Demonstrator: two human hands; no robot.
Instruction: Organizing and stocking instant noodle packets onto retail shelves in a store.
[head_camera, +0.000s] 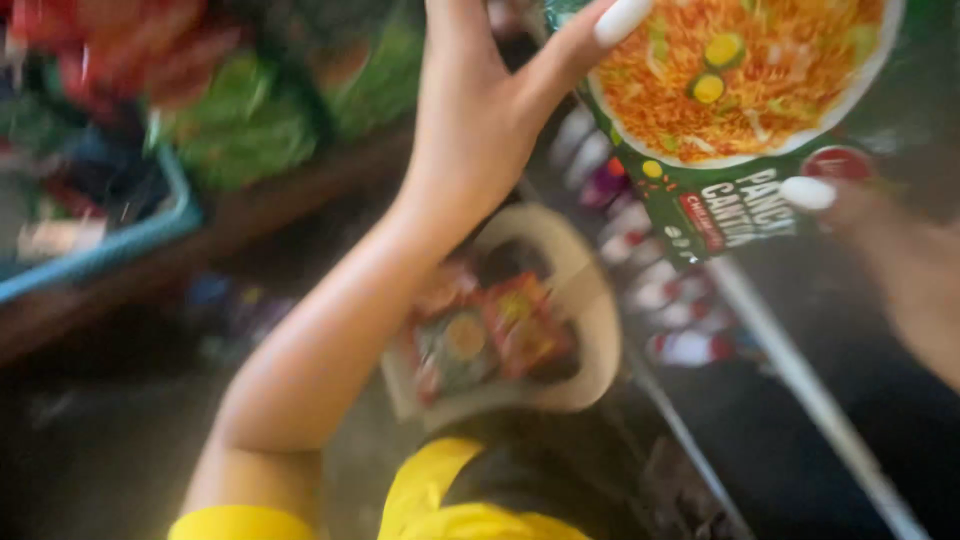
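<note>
The left hand (480, 120) is raised near the top of the view, its thumb with a long white nail pressed on the left edge of a noodle pack (740, 110). The rest of its fingers run out of frame, so how they lie behind the pack cannot be told, but the thumb clearly pinches the pack. The pack is green, with a picture of orange noodles in a white bowl, and it sits tilted in the air at the top right of the view, held between both hands.

The right hand (900, 250) comes in from the right edge; one finger with a white nail lies on the pack's lower right corner. Its other fingers are blurred and partly out of view, so their spread cannot be told.

Below the left forearm lies a beige basket (590, 300) with an oval rim. Inside it lie a few packets (490, 335) in red and orange, touching one another. A yellow sleeve (440, 505) shows at the bottom edge.

At the upper left, a wooden shelf (250, 215) carries green bags (250, 125) and red bags (130, 50), and a blue tray (120, 245) sits at its left end. Between the basket and the pack, a row of small white and red items (660, 290) stands blurred.
</note>
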